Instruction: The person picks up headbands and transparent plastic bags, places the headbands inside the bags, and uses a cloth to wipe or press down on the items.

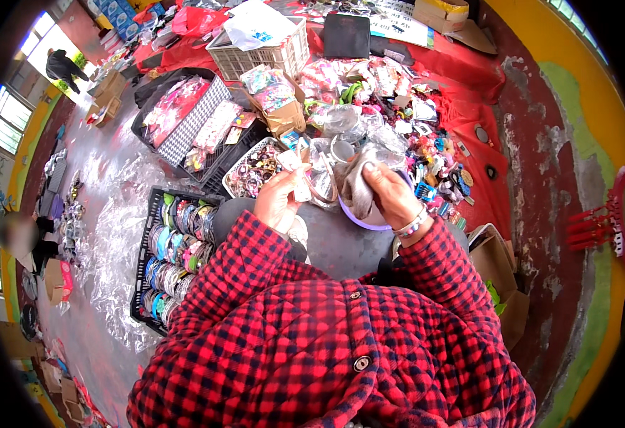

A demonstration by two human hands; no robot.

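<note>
Left hand (275, 200) was up in front of the chest, fingers pinched round a small white card (301, 191); whether anything else was in that grip, couldn't tell. Right hand (398, 201) had its fingers clenched on a bunched grey-brown cloth (357, 191), which hung over the purple basin (371, 225); couldn't tell if it touched the basin. Hands were apart, card left, cloth right. Black crate (144, 250) with rows of multicoloured hair hoops (177, 253) sat on the floor (334, 250), left of the left forearm. White basket (227, 184) of hair ties (251, 171) was just beyond the left hand. Clear plastic bags (384, 139) and mixed accessories (434, 158) were heaped past the basin, near red sheeting (473, 85). Open cardboard box (496, 274) stood right of the right forearm.
</note>
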